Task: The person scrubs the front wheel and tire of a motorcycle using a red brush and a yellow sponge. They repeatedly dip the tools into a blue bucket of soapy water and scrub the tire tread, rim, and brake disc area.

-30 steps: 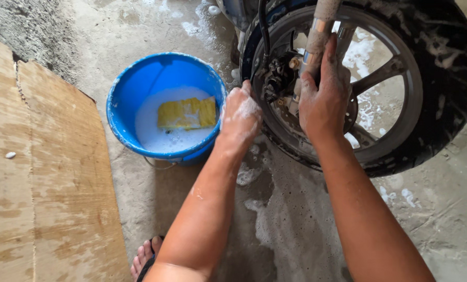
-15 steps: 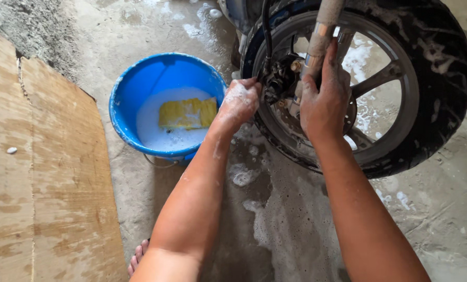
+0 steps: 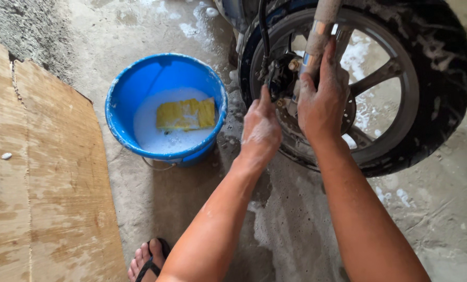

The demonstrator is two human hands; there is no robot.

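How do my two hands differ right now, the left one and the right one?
The left hand is soapy and reaches a finger toward the brake caliper; the right hand carries little foam and wraps the fork leg. The left sits lower than the right. Both are bare, at the wheel.

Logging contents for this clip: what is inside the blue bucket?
The blue bucket holds white soapy water with a yellow sponge floating on top. Foam hides anything below the surface.

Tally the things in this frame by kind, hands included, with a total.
Hands: 2 (left hand, right hand)
Wheel: 1
Bucket: 1
Sponge: 1
Cardboard sheet: 1
Sandalled foot: 1
Total: 7
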